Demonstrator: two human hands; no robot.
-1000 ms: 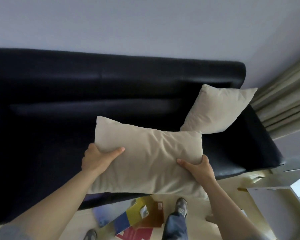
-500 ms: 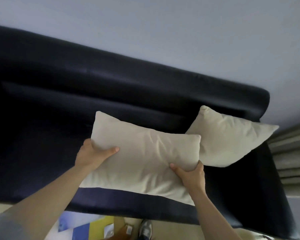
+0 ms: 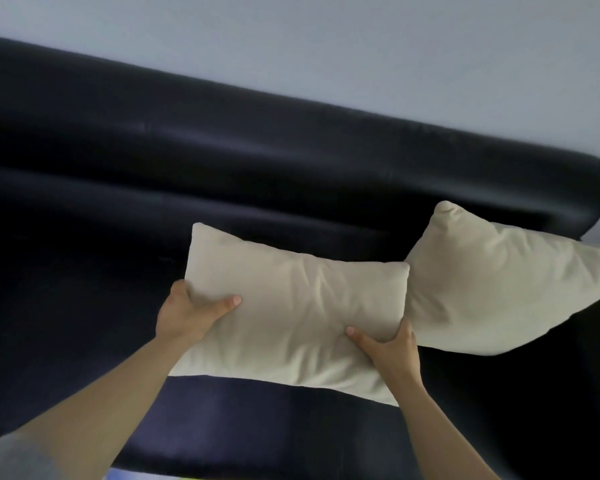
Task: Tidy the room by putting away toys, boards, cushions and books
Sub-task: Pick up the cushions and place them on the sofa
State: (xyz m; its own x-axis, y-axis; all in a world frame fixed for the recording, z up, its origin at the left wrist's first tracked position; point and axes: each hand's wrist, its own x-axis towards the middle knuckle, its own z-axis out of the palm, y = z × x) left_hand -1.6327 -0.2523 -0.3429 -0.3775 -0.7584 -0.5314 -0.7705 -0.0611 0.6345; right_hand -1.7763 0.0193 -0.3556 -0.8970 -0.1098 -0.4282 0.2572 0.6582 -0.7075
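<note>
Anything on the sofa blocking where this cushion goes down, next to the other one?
Nothing visible. The left hand and the right hand grip the held cushion over the sofa seat, where nothing shows. The second cushion leans at the right end, close to its right corner.

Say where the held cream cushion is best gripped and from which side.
By its two short ends, one hand from each side, thumbs on top, as the left hand and right hand hold it: the cushion is long and soft, so probably sags otherwise.
</note>
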